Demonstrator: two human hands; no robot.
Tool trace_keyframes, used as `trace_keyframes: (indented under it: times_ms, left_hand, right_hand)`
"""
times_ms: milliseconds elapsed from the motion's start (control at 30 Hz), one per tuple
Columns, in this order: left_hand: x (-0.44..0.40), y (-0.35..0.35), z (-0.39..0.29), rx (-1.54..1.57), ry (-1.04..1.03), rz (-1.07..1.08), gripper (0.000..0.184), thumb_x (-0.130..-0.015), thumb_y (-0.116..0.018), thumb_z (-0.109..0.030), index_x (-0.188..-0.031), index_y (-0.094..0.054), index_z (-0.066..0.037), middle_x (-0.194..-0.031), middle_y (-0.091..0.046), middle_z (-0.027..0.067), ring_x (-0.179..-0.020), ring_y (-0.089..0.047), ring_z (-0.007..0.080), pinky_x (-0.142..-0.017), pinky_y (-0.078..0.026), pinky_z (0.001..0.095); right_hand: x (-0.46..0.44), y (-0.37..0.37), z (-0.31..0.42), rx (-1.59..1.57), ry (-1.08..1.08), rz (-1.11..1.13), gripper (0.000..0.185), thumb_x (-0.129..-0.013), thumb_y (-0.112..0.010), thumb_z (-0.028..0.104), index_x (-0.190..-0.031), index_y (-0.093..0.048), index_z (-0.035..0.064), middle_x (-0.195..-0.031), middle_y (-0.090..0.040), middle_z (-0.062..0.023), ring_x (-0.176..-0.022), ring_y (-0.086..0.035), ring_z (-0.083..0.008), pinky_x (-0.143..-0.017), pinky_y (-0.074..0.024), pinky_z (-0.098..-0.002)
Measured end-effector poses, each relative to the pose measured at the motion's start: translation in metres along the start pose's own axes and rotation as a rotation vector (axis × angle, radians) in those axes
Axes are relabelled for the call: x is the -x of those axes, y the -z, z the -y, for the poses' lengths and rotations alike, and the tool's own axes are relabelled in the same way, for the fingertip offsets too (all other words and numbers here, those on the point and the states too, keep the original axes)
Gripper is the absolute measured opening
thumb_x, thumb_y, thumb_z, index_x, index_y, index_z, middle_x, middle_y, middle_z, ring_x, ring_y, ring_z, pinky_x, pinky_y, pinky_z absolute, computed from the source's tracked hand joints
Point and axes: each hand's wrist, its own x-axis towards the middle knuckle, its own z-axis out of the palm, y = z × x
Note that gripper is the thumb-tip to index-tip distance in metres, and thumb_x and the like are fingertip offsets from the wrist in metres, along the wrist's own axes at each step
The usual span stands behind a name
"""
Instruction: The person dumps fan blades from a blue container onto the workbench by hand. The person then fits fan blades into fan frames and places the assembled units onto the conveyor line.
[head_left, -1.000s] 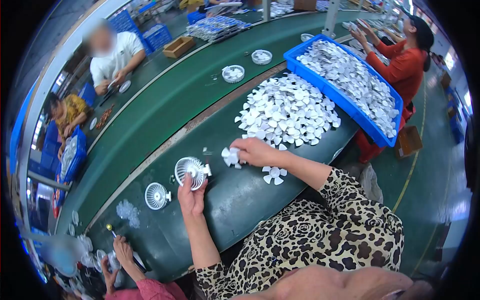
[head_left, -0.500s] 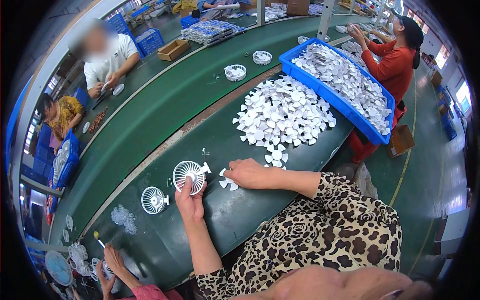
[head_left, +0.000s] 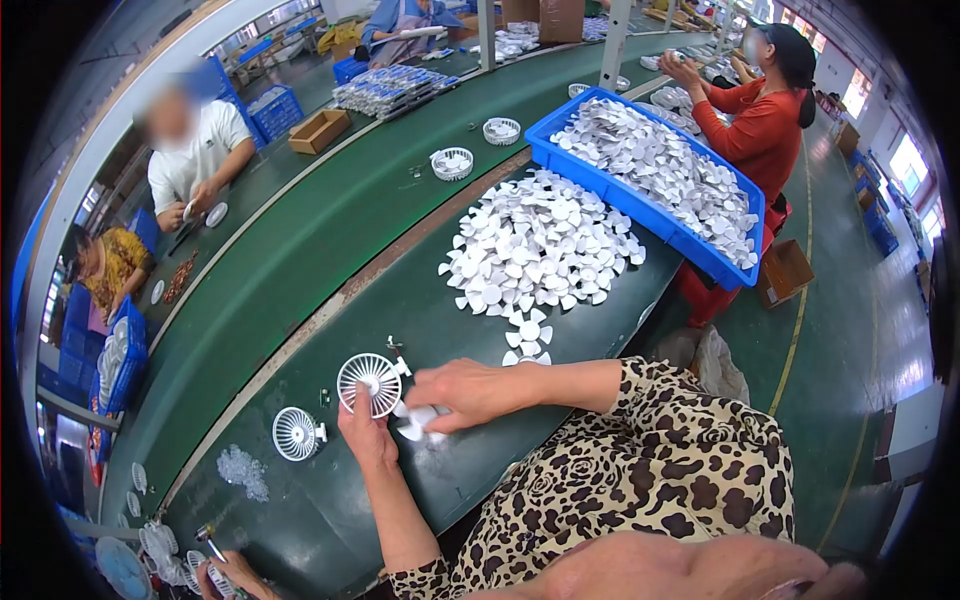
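My left hand grips a round white fan cage, thumb over its slatted face; a small stem and wires stick out at its upper right. Close beside it, my right hand has its fingers closed on a white fan blade, which is smeared by motion low over the green table. A second fan cage lies to the left. Two loose blades, one of them a five-lobed fan blade, lie above my right forearm, below a large heap of white blades.
A blue crate full of blades stands at the table's right end. Small clear plastic parts lie at left. Beyond runs a green conveyor belt carrying fan cages. A co-worker's hand with a tool is at lower left; other people work around.
My right hand has moved left and down with the fan blade, closer to the cage in my left hand. The whole view has shifted slightly.
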Motion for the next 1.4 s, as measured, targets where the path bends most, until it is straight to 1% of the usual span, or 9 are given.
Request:
trace_keyframes:
  times_ms: [100, 167, 667, 800, 900, 1000, 1233, 1333, 1400]
  left_hand:
    - [0.007, -0.009, 0.000, 0.040, 0.055, 0.121, 0.039, -0.096, -0.046, -0.037, -0.111, -0.052, -0.002, -0.103, -0.062, 0.0092, -0.090, -0.064, 0.0176, -0.072, -0.056, 0.0322]
    - [0.014, -0.016, -0.001, 0.071, 0.090, 0.145, 0.040, -0.096, -0.045, -0.038, -0.113, -0.051, -0.002, -0.104, -0.062, 0.0092, -0.090, -0.064, 0.0179, -0.072, -0.056, 0.0324]
    - [0.018, -0.020, 0.009, -0.048, 0.104, 0.127, 0.027, -0.094, -0.053, -0.015, -0.116, -0.051, 0.000, -0.106, -0.060, 0.0077, -0.088, -0.060, 0.0142, -0.074, -0.051, 0.0281]
    - [0.012, -0.015, 0.007, -0.082, -0.020, 0.092, 0.024, -0.092, -0.056, -0.012, -0.112, -0.053, 0.001, -0.104, -0.061, 0.0082, -0.088, -0.060, 0.0134, -0.075, -0.050, 0.0264]
    - [0.011, -0.013, 0.008, -0.160, -0.121, 0.132, 0.026, -0.088, -0.059, -0.010, -0.111, -0.055, 0.004, -0.100, -0.062, 0.0081, -0.089, -0.060, 0.0137, -0.078, -0.048, 0.0268]
    - [0.018, -0.013, 0.009, -0.335, -0.183, 0.139, 0.027, -0.084, -0.061, -0.008, -0.108, -0.058, 0.004, -0.097, -0.064, 0.0087, -0.086, -0.059, 0.0143, -0.078, -0.047, 0.0280]
    - [0.005, -0.007, 0.014, -0.528, -0.277, 0.090, 0.024, -0.083, -0.063, -0.012, -0.102, -0.059, 0.002, -0.087, -0.063, 0.0053, -0.077, -0.056, 0.0089, -0.069, -0.046, 0.0250]
    - [0.005, -0.010, -0.005, -0.829, -0.520, -0.153, 0.031, -0.084, -0.062, -0.016, -0.109, -0.054, 0.002, -0.088, -0.061, 0.0116, -0.074, -0.060, 0.0191, -0.069, -0.048, 0.0320]
    - [0.002, 0.001, -0.022, -0.996, -0.705, -0.317, 0.032, -0.086, -0.060, -0.020, -0.108, -0.053, 0.002, -0.094, -0.057, 0.0154, -0.079, -0.059, 0.0263, -0.071, -0.047, 0.0376]
  right_hand:
    - [-0.015, -0.005, -0.012, 0.208, 0.002, -0.226, 0.026, -0.079, -0.065, 0.021, -0.095, -0.053, 0.0050, -0.090, -0.052, -0.0137, -0.081, -0.057, -0.0331, -0.063, -0.0457, -0.0431]
    - [-0.021, -0.009, -0.021, 0.290, 0.021, -0.245, 0.023, -0.079, -0.064, 0.020, -0.091, -0.052, 0.0043, -0.089, -0.051, -0.0144, -0.080, -0.057, -0.0328, -0.061, -0.0467, -0.0421]
    - [-0.037, -0.041, -0.033, 0.303, 0.001, -0.336, 0.023, -0.076, -0.063, 0.013, -0.095, -0.053, 0.0055, -0.090, -0.051, -0.0121, -0.084, -0.056, -0.0304, -0.064, -0.0492, -0.0406]
    - [-0.035, -0.021, -0.032, 0.280, 0.103, -0.564, 0.036, -0.072, -0.069, 0.012, -0.106, -0.056, 0.0056, -0.103, -0.054, -0.0111, -0.096, -0.053, -0.0306, -0.075, -0.0494, -0.0388]
    - [-0.034, -0.012, -0.049, 0.111, -0.071, -0.403, 0.050, -0.070, -0.074, 0.026, -0.112, -0.058, 0.0027, -0.105, -0.059, -0.0138, -0.100, -0.053, -0.0337, -0.085, -0.0461, -0.0393]
    - [-0.036, -0.002, -0.059, -0.215, -0.231, -0.073, 0.046, -0.069, -0.075, 0.035, -0.096, -0.063, -0.0008, -0.088, -0.065, -0.0172, -0.081, -0.063, -0.0259, -0.073, -0.0487, -0.0348]
    - [-0.057, -0.007, -0.073, -0.422, -0.336, 0.060, 0.031, -0.071, -0.077, 0.022, -0.085, -0.062, -0.0006, -0.076, -0.061, -0.0018, -0.070, -0.052, -0.0076, -0.062, -0.0450, -0.0267]
    - [-0.094, 0.006, -0.096, -0.352, -0.316, -0.019, 0.025, -0.071, -0.078, 0.015, -0.086, -0.064, 0.0013, -0.078, -0.063, -0.0012, -0.071, -0.055, -0.0071, -0.062, -0.0462, -0.0257]
    - [-0.115, 0.025, -0.115, -0.588, -0.373, -0.234, 0.029, -0.075, -0.075, 0.019, -0.097, -0.065, 0.0023, -0.081, -0.065, -0.0012, -0.070, -0.057, -0.0074, -0.061, -0.0467, -0.0247]
